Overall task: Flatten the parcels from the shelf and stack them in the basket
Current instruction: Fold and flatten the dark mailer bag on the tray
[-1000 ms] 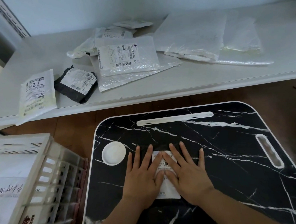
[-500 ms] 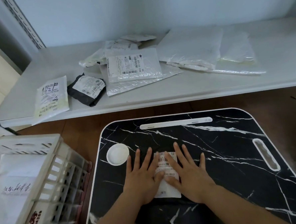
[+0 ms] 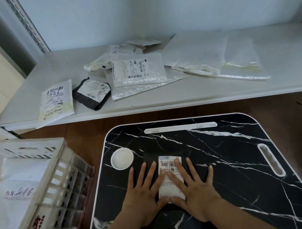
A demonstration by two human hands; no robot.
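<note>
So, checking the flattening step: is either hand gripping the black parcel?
No, the left hand and right hand both lie flat with straight fingers pressing the black parcel onto the lap desk.

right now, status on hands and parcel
Left hand and right hand flat, fingers spread. Both pressing the black parcel on the lap table. Nothing in the way; basket at left.
</note>
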